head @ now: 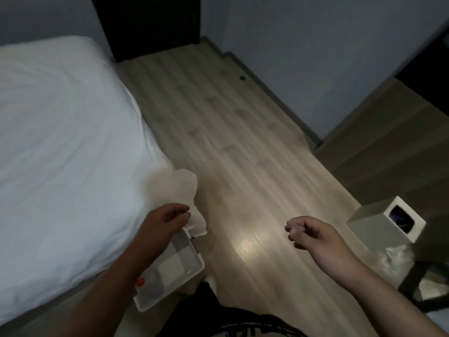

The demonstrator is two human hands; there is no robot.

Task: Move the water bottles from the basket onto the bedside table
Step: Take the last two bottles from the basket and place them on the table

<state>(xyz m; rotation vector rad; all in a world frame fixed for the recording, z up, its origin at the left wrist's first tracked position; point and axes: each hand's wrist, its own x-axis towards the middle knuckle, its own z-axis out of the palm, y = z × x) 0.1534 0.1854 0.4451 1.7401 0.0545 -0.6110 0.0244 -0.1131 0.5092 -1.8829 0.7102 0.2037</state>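
A white plastic basket [194,268] sits on the floor against the bed, partly under my left forearm. Inside it lies a clear water bottle with a red cap [140,282], mostly hidden by my arm. My left hand [167,218] hovers above the basket's far end with its fingers loosely curled and nothing in it. My right hand [313,233] floats over the wooden floor to the right, fingers half curled, also holding nothing. The picture is blurred by motion. No bedside table is clearly visible.
A bed with white sheets [60,142] fills the left side. A crumpled white cloth [187,188] lies at its corner. A small white bin [386,222] stands at the right, beside a dark chair frame [418,283]. Wooden floor [230,130] runs ahead to a dark door.
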